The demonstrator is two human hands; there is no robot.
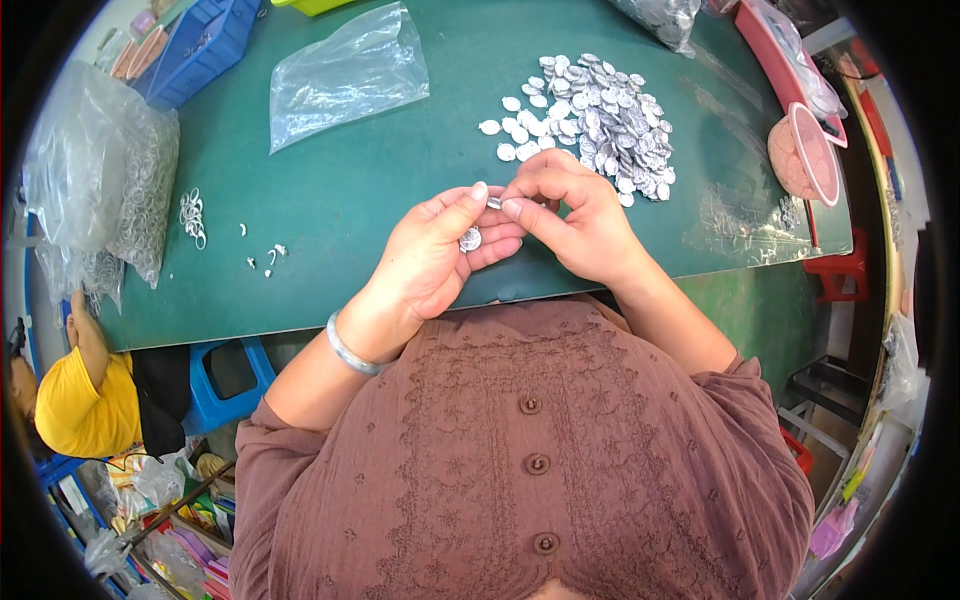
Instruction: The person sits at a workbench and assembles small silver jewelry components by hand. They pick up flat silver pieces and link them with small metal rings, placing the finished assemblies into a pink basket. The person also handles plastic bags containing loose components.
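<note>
My left hand (435, 240) is turned palm up near the table's front edge. A round silver pendant (470, 239) rests against its fingers. Between the left thumb and the right fingertips sits a small silver metal piece (494, 203), too small to make out fully. My right hand (575, 215) is closed in a pinch on that piece, thumb against forefinger. Just beyond the right hand lies a heap of silver pendants (625, 115), round and flat, some scattered on its left side.
On the green table (360, 220) lie a clear plastic bag (350, 75), silver rings (193, 218) and small metal bits (270, 258). A bag of rings (145, 195) stands left, near a blue crate (205, 50). A pink basket (803, 155) is at right. Someone in yellow (85, 405) sits left.
</note>
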